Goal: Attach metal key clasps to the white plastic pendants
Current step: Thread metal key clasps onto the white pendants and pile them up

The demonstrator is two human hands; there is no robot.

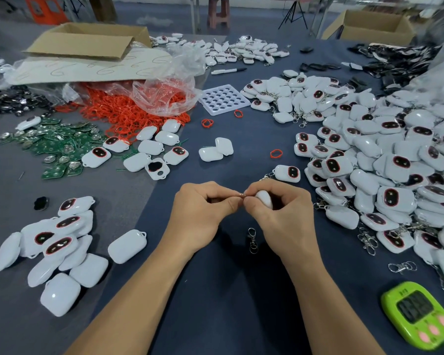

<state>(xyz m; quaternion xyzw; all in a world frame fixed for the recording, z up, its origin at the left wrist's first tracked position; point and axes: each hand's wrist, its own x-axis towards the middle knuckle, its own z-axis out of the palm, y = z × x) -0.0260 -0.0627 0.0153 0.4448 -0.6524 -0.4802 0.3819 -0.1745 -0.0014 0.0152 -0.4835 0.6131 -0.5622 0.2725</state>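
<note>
My right hand (277, 213) grips the white pendant (265, 199), loop end pointing left, where my left hand (203, 211) pinches it; the metal clasp (252, 239) lies on the desk (215, 290) just below, nearer my right.

pendant (265, 199): mostly buried in the right hand (280, 211) that grips it, so only a rounded white bit peeks out and the loop end is covered.
small part (242, 197): pinched by the left hand (203, 208) right against the pendant, way too tiny to tell what it is.
timer (418, 315): the screen's too dark and the digits are unreadable.
pendant pile (395, 162): runs off the right edge.
black heap (395, 62): far corner, blurry, can't make out the pieces.
</note>
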